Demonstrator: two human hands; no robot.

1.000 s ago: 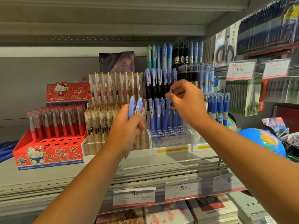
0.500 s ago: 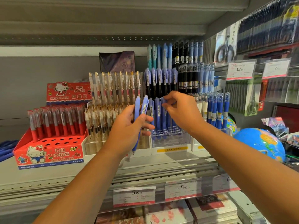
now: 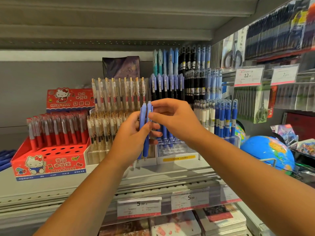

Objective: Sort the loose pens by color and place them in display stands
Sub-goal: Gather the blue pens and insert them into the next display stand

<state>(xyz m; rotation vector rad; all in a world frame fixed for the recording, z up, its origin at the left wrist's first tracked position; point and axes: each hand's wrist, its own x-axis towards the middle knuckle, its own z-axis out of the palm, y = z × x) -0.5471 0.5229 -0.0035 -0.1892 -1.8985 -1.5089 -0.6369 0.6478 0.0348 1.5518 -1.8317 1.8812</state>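
Observation:
My left hand [image 3: 131, 140] grips two periwinkle-blue pens [image 3: 145, 132] upright in front of the shelf. My right hand [image 3: 173, 120] pinches the top of the right-hand pen between thumb and fingers. Behind the hands stands a tiered clear display stand [image 3: 177, 150] holding matching periwinkle pens [image 3: 163, 86] and dark ones in rows. Its lower front row is partly hidden by my hands.
A red Hello Kitty stand [image 3: 49, 160] with red pens sits at the left. Clear gold-clip pens [image 3: 117, 94] fill the stand beside it. Dark blue capped pens [image 3: 225, 116] and a blue globe [image 3: 267, 154] are at the right. Price tags [image 3: 190, 200] line the shelf edge.
My right hand has come back from the stand's upper row, down and left, and now pinches a pen held in my left hand. My left hand has shifted slightly right.

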